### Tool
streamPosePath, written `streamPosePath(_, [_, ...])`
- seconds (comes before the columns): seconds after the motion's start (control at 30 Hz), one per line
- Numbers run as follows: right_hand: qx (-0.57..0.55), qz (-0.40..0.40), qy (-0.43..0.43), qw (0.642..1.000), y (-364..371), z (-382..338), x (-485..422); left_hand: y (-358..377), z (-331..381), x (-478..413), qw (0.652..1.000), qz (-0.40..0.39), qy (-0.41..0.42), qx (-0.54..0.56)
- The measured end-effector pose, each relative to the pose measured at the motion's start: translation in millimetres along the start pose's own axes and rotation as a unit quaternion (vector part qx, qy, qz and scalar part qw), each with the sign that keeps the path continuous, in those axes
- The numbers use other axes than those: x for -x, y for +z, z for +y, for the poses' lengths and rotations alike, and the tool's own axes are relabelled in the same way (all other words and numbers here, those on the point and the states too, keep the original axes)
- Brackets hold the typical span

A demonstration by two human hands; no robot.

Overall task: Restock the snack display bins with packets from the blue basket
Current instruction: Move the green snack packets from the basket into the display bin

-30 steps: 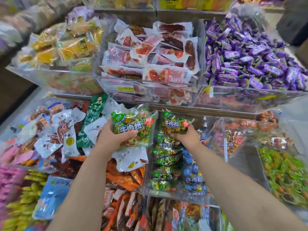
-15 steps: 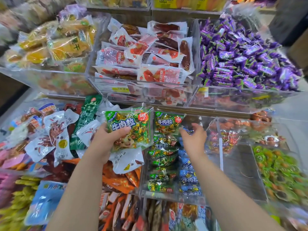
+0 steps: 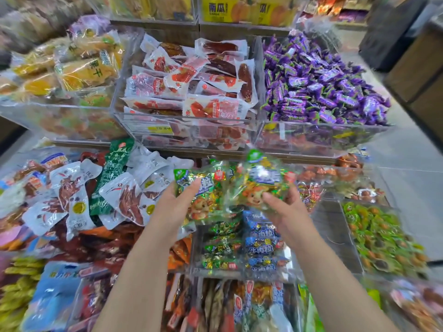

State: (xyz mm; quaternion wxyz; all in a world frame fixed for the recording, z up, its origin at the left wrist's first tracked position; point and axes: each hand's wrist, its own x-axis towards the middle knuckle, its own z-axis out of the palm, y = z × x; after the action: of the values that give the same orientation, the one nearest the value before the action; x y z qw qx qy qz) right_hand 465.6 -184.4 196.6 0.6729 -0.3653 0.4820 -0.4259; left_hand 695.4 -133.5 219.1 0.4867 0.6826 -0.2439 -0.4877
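My left hand [image 3: 176, 204] grips a green clear packet of wrapped beef sweets [image 3: 203, 188] from its left side. My right hand [image 3: 284, 207] holds a second packet of the same kind [image 3: 263, 183], blurred by motion, just to the right. Both packets hang above a clear bin [image 3: 242, 271] that holds stacked green packets on its left and blue ones on its right. The blue basket is out of view.
Clear bins above hold yellow dried fruit [image 3: 79, 68], red sausage packets [image 3: 191, 92] and purple sweets [image 3: 323, 85]. White chicken-feet packets [image 3: 79, 200] lie to the left. A bin of small green sweets [image 3: 383, 236] stands to the right, past a nearly bare bin [image 3: 335, 236].
My right hand let go of a packet in the bin, then took a second packet off the left hand's stack. The left hand shifted right, toward the bin.
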Motion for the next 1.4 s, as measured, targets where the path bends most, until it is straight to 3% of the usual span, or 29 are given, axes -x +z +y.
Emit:
streamPosePath(0.07, [-0.018,0.021,-0.004,1.000,-16.6,-0.5,-4.6,-13.0,-0.7,-1.9,0.999,0.006,0.005,0.038])
streamPosePath(0.27, [0.189,0.083,0.024,0.978,-4.8,29.3,-39.4,-40.3,3.3,2.7,0.994,0.065,0.020,0.090])
streamPosePath(0.5, [0.279,0.042,0.020,0.959,42.2,56.7,-86.4,-49.8,1.3,2.9,0.993,0.102,0.014,0.066])
streamPosePath(0.57, [0.363,0.037,0.038,0.930,48.3,60.5,-96.5,-48.8,1.3,3.9,0.992,0.102,0.016,0.074])
streamPosePath(0.7, [0.586,0.090,-0.006,0.805,50.2,60.2,-108.6,-44.6,-4.4,-0.9,0.993,0.110,0.026,0.042])
streamPosePath(0.77, [0.604,0.096,-0.008,0.791,50.7,60.5,-108.8,-40.7,-4.5,-0.4,0.996,0.083,0.018,0.019])
streamPosePath(0.9, [0.475,0.133,0.029,0.869,46.2,50.2,-96.8,-33.0,-1.3,3.1,0.997,-0.052,0.032,0.046])
streamPosePath(1.0, [0.397,0.187,-0.066,0.896,37.1,46.3,-65.8,-24.4,0.7,3.5,0.997,-0.066,0.029,0.033])
streamPosePath(1.03, [0.324,0.158,-0.085,0.929,36.2,45.2,-50.7,-21.7,-0.7,1.7,0.997,-0.067,0.027,0.015])
streamPosePath(1.1, [0.157,0.014,-0.056,0.986,38.4,42.3,-21.4,-13.8,-3.8,-2.3,0.994,-0.091,0.042,-0.041])
streamPosePath(1.13, [0.111,-0.058,-0.027,0.992,39.6,40.8,-11.2,-9.2,-4.6,-3.9,0.991,-0.101,0.051,-0.072])
streamPosePath(1.2, [0.121,-0.132,-0.010,0.984,39.3,41.4,-4.5,1.3,-4.8,-5.6,0.983,-0.130,0.068,-0.114])
streamPosePath(1.3, [0.132,-0.091,-0.025,0.987,29.0,41.1,-11.8,12.3,-3.9,-8.6,0.979,-0.146,0.069,-0.125])
streamPosePath(1.4, [0.161,-0.019,-0.035,0.986,9.6,42.5,-26.4,10.2,-5.0,-23.4,0.978,-0.012,0.089,-0.188])
